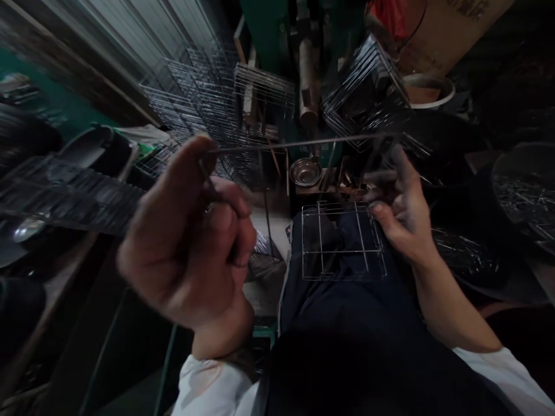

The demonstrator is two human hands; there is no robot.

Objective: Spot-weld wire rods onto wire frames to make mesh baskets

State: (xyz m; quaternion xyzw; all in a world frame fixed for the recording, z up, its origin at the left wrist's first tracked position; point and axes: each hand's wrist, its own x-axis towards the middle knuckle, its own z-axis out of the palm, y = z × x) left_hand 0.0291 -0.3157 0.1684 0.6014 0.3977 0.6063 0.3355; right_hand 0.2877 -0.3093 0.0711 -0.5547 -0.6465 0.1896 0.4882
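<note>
My left hand (195, 248) is raised in the left middle, its fingers closed around the bent end of a thin metal wire frame (299, 143). The frame's long top wire runs across to the right, and a thinner wire hangs down from it. By its far end is my right hand (403, 202), with fingers apart and partly smeared by motion; I see nothing gripped in it. Just below, a small wire rack (321, 252) with crossing bars rests on my dark-trousered lap.
Ahead stands a green machine (264, 29) with a metal rod (309, 86) and a small metal bowl (306, 172) beneath. Stacked wire racks (195, 98) are at left, more racks (364, 86) at right. Dark bins hold loose wire pieces (529, 190). A white bucket (433, 95) sits behind.
</note>
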